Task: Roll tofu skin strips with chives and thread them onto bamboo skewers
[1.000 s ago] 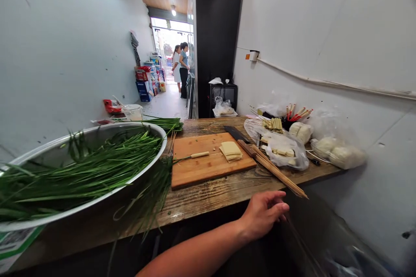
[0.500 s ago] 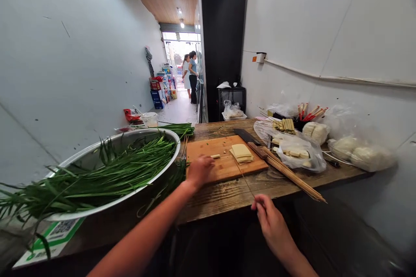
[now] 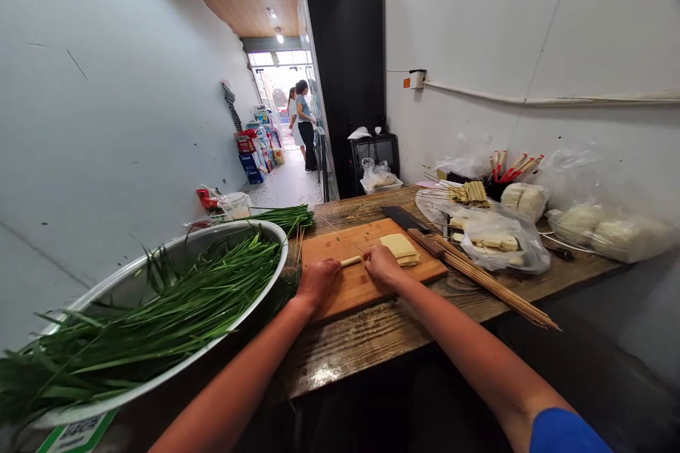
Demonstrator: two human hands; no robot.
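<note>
Pale yellow, a small tofu-skin roll (image 3: 350, 261) lies on the wooden cutting board (image 3: 340, 241), pinned between both hands near the board's front edge. The left hand (image 3: 317, 282) sits on the board's front left part, fingers curled together over the roll's left end. The right hand (image 3: 382, 263) presses in from the other side, fingers bunched and closed on the roll's right end; a thin bamboo skewer (image 3: 340, 233) runs from that hand away across the board toward its far left corner. Just behind the right hand lies a stack of tofu-skin sheets (image 3: 401, 247), and beyond it a cleaver (image 3: 404, 220) rests on the board's far right corner. A bundle of bamboo skewers (image 3: 494, 287) lies along the table (image 3: 372, 333), its tips past the front edge. Over on the left, a big metal basin (image 3: 234, 297) brims with garlic chives (image 3: 159, 311). To the right, plastic bags hold tofu pieces (image 3: 496, 242). Down the corridor two people (image 3: 300, 120) stand by the doorway.
</note>
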